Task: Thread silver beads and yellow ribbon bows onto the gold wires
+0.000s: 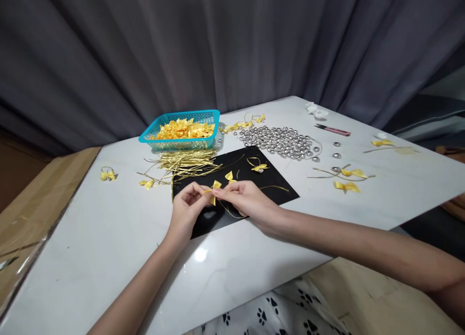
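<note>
Over the black sheet [207, 223], my left hand [189, 203] and my right hand [247, 199] meet at a small yellow ribbon bow [214, 193]. Both hands pinch it between thumb and fingers, one from each side. A thin gold cord [228, 211] hangs below the right fingers; where it joins the bow is hidden. Just behind my right hand lies another yellow bow [230, 177]. Farther back on the sheet rests a bow with a looped gold cord and a silver bead [259, 168]. A loose gold cord [276, 187] extends right of my right hand.
A turquoise basket [178, 144] of yellow bows stands at the back left, with a pile of gold cords [189, 161] before it. Many silver beads [279, 141] spread behind the sheet. Thread snips [333, 130] lie back right. More bows [347, 186] and cords are at right.
</note>
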Demonstrator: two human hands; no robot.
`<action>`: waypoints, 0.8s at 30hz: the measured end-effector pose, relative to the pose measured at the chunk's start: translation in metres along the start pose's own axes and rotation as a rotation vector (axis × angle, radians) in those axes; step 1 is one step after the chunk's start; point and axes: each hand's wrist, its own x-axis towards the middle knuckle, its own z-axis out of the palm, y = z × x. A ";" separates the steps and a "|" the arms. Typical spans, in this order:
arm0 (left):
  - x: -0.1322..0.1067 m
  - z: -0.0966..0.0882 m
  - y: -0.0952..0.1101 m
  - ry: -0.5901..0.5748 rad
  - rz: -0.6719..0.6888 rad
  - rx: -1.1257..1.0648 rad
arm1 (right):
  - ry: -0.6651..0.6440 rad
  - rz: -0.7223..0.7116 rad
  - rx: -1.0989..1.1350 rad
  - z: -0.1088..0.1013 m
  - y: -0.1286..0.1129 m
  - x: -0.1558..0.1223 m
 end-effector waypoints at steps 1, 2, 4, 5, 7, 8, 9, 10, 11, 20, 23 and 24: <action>0.000 0.000 0.000 0.008 0.010 0.014 | 0.002 0.002 -0.003 -0.001 0.000 0.001; 0.001 0.000 0.000 0.022 0.017 0.030 | -0.003 0.004 -0.010 -0.002 0.000 0.002; 0.003 0.000 0.001 0.051 0.022 0.066 | -0.037 0.029 -0.033 -0.008 -0.003 0.004; 0.004 0.000 0.002 0.060 0.019 0.092 | -0.063 0.048 -0.039 -0.012 -0.006 0.005; 0.006 -0.001 0.003 0.071 0.005 0.149 | -0.121 0.066 -0.007 -0.022 -0.014 0.007; 0.007 -0.002 0.003 0.074 -0.006 0.172 | -0.145 0.050 0.029 -0.028 -0.020 0.007; 0.008 -0.002 0.003 0.075 -0.022 0.188 | -0.159 0.017 0.065 -0.033 -0.026 0.007; 0.009 -0.003 0.003 0.071 -0.037 0.195 | -0.172 -0.016 0.089 -0.038 -0.033 0.006; 0.009 -0.004 0.002 0.066 -0.051 0.195 | -0.192 -0.040 0.096 -0.043 -0.040 0.005; 0.010 -0.007 0.005 -0.179 -0.191 0.238 | -0.107 -0.184 -0.016 -0.077 -0.093 0.030; 0.007 -0.008 0.008 -0.265 -0.216 0.199 | 0.000 -0.199 -0.161 -0.079 -0.088 0.053; 0.006 -0.008 0.008 -0.280 -0.218 0.174 | 0.048 -0.173 -0.242 -0.077 -0.083 0.058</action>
